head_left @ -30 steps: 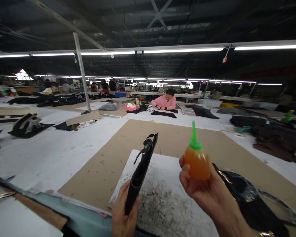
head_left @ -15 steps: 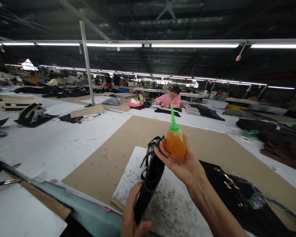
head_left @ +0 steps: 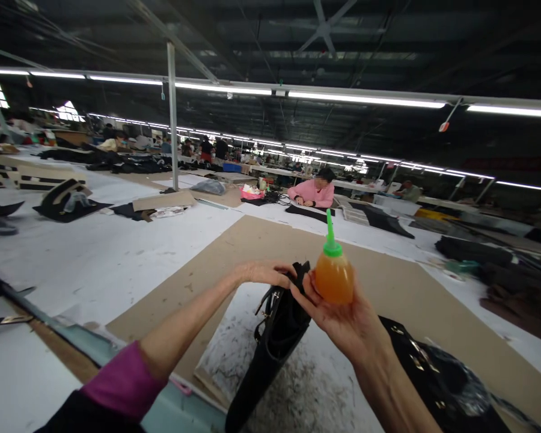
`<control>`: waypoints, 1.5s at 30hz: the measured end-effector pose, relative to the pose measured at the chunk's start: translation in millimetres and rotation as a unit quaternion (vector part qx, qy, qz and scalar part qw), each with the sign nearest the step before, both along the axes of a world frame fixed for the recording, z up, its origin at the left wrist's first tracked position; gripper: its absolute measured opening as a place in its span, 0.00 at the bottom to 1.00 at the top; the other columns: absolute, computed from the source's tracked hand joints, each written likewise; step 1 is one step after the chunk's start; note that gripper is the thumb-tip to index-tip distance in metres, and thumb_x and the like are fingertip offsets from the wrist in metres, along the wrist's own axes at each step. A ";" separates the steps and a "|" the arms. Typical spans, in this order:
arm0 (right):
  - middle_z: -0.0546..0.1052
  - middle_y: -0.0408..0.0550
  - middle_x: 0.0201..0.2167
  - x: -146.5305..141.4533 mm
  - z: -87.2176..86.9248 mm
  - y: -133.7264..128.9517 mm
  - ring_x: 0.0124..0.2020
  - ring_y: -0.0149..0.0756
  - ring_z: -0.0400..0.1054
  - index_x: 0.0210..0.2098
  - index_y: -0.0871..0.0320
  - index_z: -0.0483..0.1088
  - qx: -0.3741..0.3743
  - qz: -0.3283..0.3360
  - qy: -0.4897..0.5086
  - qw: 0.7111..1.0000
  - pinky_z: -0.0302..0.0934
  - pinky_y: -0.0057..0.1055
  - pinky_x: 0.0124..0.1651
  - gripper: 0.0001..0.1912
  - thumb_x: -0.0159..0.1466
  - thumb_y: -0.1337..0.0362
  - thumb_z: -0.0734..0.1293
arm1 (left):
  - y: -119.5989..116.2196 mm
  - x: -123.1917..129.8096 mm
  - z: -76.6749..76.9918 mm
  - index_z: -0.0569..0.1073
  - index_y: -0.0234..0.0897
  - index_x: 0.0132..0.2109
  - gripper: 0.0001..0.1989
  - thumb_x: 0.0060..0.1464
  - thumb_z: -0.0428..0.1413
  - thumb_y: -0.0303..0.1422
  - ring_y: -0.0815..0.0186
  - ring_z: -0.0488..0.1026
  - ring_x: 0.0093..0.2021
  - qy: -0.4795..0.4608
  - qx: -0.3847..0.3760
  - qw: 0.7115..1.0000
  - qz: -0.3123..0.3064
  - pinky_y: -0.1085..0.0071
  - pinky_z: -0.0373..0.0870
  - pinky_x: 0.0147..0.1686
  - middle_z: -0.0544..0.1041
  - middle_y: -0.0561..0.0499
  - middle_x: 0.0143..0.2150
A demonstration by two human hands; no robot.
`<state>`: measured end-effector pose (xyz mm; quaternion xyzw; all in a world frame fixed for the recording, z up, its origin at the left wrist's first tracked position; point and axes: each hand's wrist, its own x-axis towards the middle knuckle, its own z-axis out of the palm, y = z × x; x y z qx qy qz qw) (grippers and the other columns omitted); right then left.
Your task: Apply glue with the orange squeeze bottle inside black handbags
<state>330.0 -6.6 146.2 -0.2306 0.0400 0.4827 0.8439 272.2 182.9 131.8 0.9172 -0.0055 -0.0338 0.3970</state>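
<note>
A black bag (head_left: pixel 270 355) with straps and small metal fittings stands tilted on a smudged white board (head_left: pixel 225 343), its opening facing me. My left hand (head_left: pixel 268 273) reaches across to the bag's far upper end, fingers closed on its edge; the fingertips are partly hidden. In my right hand (head_left: pixel 342 319) rests a squeeze bottle (head_left: pixel 335 278) of orange liquid with a green nozzle pointing up. The thumb and fingers of that hand lie around the bottle's lower part, and some fingertips touch the bag's upper end.
Under the board lies a brown sheet (head_left: pixel 171 300) on the white table (head_left: pixel 130 252). Black pieces with gold fittings (head_left: pixel 415 349) and clear plastic lie at right. Across the table a person in pink (head_left: pixel 313 191) works near a pink basket (head_left: pixel 251 192). Dark fabric (head_left: pixel 523 300) is piled far right.
My left hand has moved from the bag's near lower end up to its far upper end. The bottle and right hand appear slightly lower and further right as the view shifts.
</note>
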 end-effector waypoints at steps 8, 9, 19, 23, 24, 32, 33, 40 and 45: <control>0.74 0.58 0.37 15.8 -7.3 -8.7 0.43 0.49 0.68 0.39 0.63 0.72 0.017 0.023 -0.062 0.998 0.56 0.61 0.51 0.19 0.65 0.52 0.61 | 6.4 -46.0 55.1 0.78 0.36 0.39 0.17 0.41 0.53 0.34 0.64 0.70 0.31 0.190 0.227 0.955 0.034 0.74 0.61 0.26 0.77 0.50 0.31; 0.74 0.58 0.37 16.3 -8.2 -6.7 0.43 0.50 0.68 0.39 0.64 0.72 0.019 0.027 -0.067 0.997 0.56 0.61 0.51 0.19 0.65 0.52 0.61 | 3.6 -52.0 56.0 0.78 0.36 0.37 0.16 0.41 0.53 0.36 0.64 0.70 0.29 0.198 0.234 0.951 0.039 0.74 0.61 0.24 0.76 0.51 0.29; 0.75 0.55 0.39 -4.1 -0.2 21.2 0.44 0.51 0.67 0.42 0.61 0.71 0.018 0.072 -0.113 0.991 0.56 0.62 0.50 0.19 0.65 0.51 0.61 | -22.1 -89.3 45.2 0.77 0.35 0.28 0.09 0.39 0.56 0.34 0.65 0.68 0.24 0.252 0.196 0.945 0.072 0.73 0.60 0.22 0.73 0.52 0.22; 0.75 0.56 0.40 -11.7 0.8 24.8 0.45 0.52 0.67 0.45 0.59 0.70 0.019 0.088 -0.146 0.985 0.58 0.60 0.50 0.19 0.62 0.51 0.66 | -19.0 -105.4 24.1 0.71 0.35 0.22 0.06 0.40 0.51 0.29 0.65 0.68 0.27 0.043 0.265 0.944 0.192 0.71 0.62 0.28 0.72 0.51 0.24; 0.75 0.56 0.39 -12.5 0.4 24.6 0.45 0.52 0.67 0.45 0.58 0.70 0.021 0.089 -0.152 0.984 0.58 0.59 0.49 0.19 0.61 0.51 0.67 | -16.9 -112.5 17.3 0.70 0.35 0.21 0.06 0.40 0.49 0.27 0.65 0.69 0.30 0.000 0.257 0.940 0.226 0.71 0.62 0.30 0.73 0.50 0.27; 0.75 0.58 0.40 -24.4 1.0 28.3 0.45 0.53 0.68 0.45 0.60 0.70 0.011 0.113 -0.132 0.985 0.59 0.59 0.49 0.20 0.60 0.52 0.68 | 2.9 -157.1 -6.2 0.61 0.35 0.54 0.32 0.36 0.51 0.24 0.65 0.70 0.35 0.028 0.096 0.901 0.421 0.72 0.64 0.30 0.70 0.45 0.49; 0.75 0.58 0.40 -27.7 1.9 29.3 0.45 0.53 0.68 0.45 0.60 0.71 0.011 0.122 -0.132 0.984 0.59 0.59 0.49 0.20 0.60 0.53 0.68 | 5.6 -156.6 -3.7 0.56 0.35 0.58 0.38 0.35 0.52 0.24 0.66 0.70 0.35 0.043 0.033 0.916 0.398 0.74 0.64 0.29 0.69 0.44 0.52; 0.75 0.57 0.43 -31.4 6.2 24.3 0.48 0.54 0.66 0.47 0.57 0.70 0.013 0.153 -0.172 0.973 0.56 0.61 0.50 0.20 0.59 0.54 0.70 | 38.7 -155.2 -14.7 0.67 0.33 0.50 0.35 0.38 0.61 0.50 0.69 0.70 0.32 0.085 -0.334 0.887 0.306 0.77 0.62 0.25 0.73 0.44 0.45; 0.75 0.60 0.42 -17.2 11.2 18.6 0.48 0.57 0.66 0.46 0.61 0.70 -0.013 0.233 -0.180 0.956 0.52 0.65 0.51 0.23 0.56 0.54 0.72 | 46.2 -148.3 -52.7 0.73 0.32 0.37 0.23 0.36 0.61 0.45 0.70 0.68 0.24 0.133 -0.366 0.874 0.290 0.75 0.64 0.24 0.75 0.51 0.28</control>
